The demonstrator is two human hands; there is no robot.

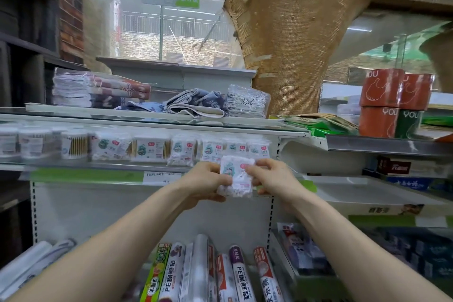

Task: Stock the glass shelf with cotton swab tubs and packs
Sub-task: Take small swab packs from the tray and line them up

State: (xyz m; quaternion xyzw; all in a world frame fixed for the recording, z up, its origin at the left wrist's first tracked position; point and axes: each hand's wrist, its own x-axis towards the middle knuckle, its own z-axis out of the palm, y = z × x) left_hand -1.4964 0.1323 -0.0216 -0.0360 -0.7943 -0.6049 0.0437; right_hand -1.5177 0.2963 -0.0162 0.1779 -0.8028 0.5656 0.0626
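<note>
Left hand [208, 182], right hand [273, 179] pinching swab pack [232, 169] (label toward camera) — long axis upright

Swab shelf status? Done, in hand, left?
Done: tubs stand along the glass shelf's left end, and a row of packs fills it from the middle to the right. In hand: the left hand and right hand both pinch one swab pack just in front of the row's right end, not yet on the shelf. Left: set this pack in; any further stock is out of view.
</note>
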